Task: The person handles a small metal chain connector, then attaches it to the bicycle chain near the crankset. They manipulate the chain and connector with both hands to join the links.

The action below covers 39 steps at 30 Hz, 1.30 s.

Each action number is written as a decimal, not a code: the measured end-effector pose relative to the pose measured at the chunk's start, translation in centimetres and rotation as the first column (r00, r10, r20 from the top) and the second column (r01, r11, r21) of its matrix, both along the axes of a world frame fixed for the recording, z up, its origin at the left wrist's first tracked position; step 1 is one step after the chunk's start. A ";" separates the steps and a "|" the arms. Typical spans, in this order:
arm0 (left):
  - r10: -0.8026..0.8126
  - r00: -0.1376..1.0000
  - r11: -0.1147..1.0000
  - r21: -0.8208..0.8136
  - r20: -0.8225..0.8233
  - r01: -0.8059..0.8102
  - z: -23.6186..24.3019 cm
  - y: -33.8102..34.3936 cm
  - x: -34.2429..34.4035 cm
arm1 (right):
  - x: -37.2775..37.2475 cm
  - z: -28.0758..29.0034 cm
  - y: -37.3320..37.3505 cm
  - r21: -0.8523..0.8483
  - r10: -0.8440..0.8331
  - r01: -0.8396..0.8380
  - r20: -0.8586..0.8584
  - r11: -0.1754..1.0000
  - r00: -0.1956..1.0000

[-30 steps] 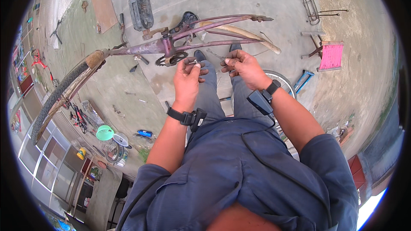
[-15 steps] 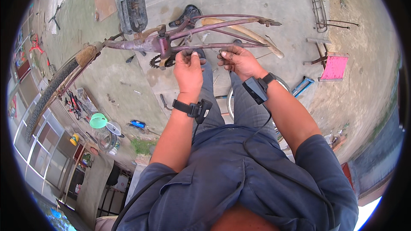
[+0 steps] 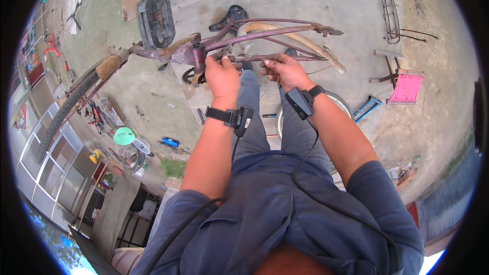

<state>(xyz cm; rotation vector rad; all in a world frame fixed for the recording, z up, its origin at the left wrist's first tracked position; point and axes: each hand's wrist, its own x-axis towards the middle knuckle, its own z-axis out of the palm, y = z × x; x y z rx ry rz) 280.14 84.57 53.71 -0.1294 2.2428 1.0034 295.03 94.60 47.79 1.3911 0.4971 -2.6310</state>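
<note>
A worn purple bicycle frame [image 3: 244, 37] lies across the view in front of me, its front wheel's black tyre [image 3: 69, 108] reaching to the left. A small toothed chainring [image 3: 186, 76] sits below the frame's crank area. My left hand [image 3: 222, 76] is at the lower tube beside it, thumb and fingertips pinched together; what they hold is too small to name. My right hand [image 3: 285, 72] is a little farther right, just below the same tube, its thumb and forefinger closed and the other fingers curled. Anything in that pinch is hidden.
Behind the frame lie a black saddle [image 3: 227, 18] and a cream mudguard [image 3: 305, 34]. A dark box-shaped part [image 3: 155, 22] is at the upper left. On the right are a metal rack [image 3: 391, 20], a pink-seated stool [image 3: 407, 87] and a blue tool [image 3: 368, 108]. A green bowl [image 3: 123, 136] stands left.
My left hand has moved up closer to the frame's lower tube, its fingertips overlapping it. The right hand stays nearly in place. The whole view has shifted slightly.
</note>
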 end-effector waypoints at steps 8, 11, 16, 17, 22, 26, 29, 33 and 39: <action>-0.134 0.987 0.966 -0.235 -0.092 0.110 -1.3 0.5 -0.1 | -2.5 -2.4 -1.1 0.076 -0.019 0.013 0.084 0.997 0.996; -0.085 0.994 0.970 -0.236 -0.072 0.066 -1.8 1.0 0.2 | -3.5 -2.7 -1.6 0.119 0.000 -0.012 0.098 0.993 0.995; -0.056 0.990 0.973 -0.230 -0.126 0.025 -3.2 0.8 0.1 | -4.4 -2.9 -1.9 0.133 0.024 -0.037 0.098 0.990 0.995; -0.057 0.985 0.971 -0.238 -0.163 0.017 -3.6 0.9 0.0 | -4.5 -2.9 -1.9 0.130 0.027 -0.039 0.099 0.991 0.995; -0.087 0.983 0.952 -0.305 -0.162 0.034 -4.0 1.0 -0.2 | -5.0 -2.8 -1.7 0.144 0.045 -0.062 0.119 0.988 0.992; -0.110 0.985 0.940 -0.336 -0.129 0.061 -3.7 1.0 -0.2 | -5.3 -2.8 -1.9 0.160 0.056 -0.075 0.119 0.984 0.991; -0.171 0.968 0.920 -0.380 -0.186 0.089 -3.8 1.2 -0.5 | -5.4 -2.9 -2.0 0.196 0.075 -0.100 0.127 0.976 0.989; -0.038 0.994 0.958 -0.287 -0.107 0.006 -3.3 1.6 -0.2 | -5.4 -2.9 -1.9 0.208 0.071 -0.092 0.108 0.974 0.992; -0.156 0.981 0.901 -0.423 -0.111 0.096 -2.8 2.3 -0.6 | -5.5 -2.9 -2.0 0.172 0.039 -0.056 0.098 0.983 0.994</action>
